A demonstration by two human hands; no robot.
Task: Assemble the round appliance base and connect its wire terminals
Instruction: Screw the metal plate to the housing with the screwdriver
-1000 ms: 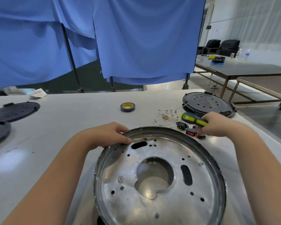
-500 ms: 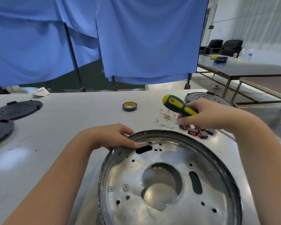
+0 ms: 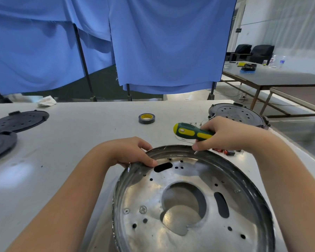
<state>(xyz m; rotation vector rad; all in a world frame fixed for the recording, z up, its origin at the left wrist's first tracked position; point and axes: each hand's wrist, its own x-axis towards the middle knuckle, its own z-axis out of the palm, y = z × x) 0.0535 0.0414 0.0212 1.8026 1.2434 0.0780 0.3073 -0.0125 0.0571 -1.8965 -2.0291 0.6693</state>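
Screwdriver (image 3: 193, 131) in right grip (image 3: 224, 133), now lower, over base rim (image 3: 171, 149).

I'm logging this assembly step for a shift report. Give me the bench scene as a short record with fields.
left hand: grips far rim of metal base
right hand: holds green-yellow screwdriver, tip at the rim
tape roll: on table, beyond the base
black discs: far left
red-black parts: partly hidden behind right hand
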